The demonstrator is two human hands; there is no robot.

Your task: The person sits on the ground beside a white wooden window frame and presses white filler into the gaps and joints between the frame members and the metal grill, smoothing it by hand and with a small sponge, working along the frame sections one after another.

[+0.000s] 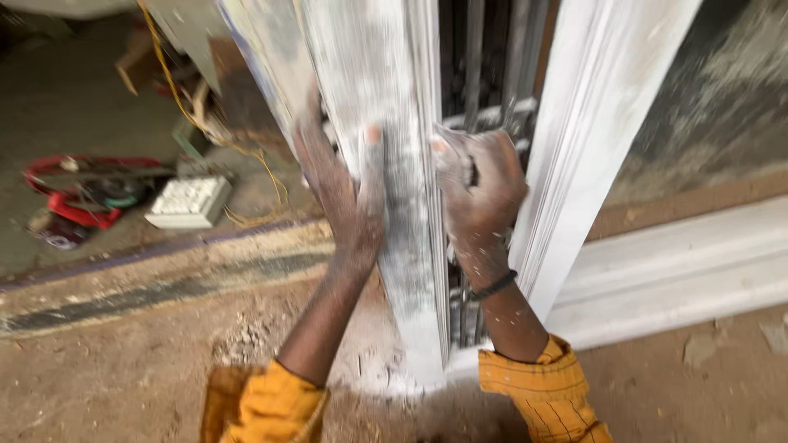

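A tall white-primed wooden door leaf (386,90) stands on edge in front of me, dusty and streaked grey. My left hand (341,193) wraps around its left face, thumb pressed flat on the front edge. My right hand (480,189) is closed on a small folded piece of sandpaper (451,152) held against the right side of that edge. Both hands are coated in white dust. Yellow sleeves cover my forearms, and a black band sits on my right wrist.
A white moulded door frame post (591,123) rises to the right, with a white threshold (681,271) along the floor. Left on the dirt floor lie a red power tool (78,197), a white socket box (190,201) and a yellow cable (176,90).
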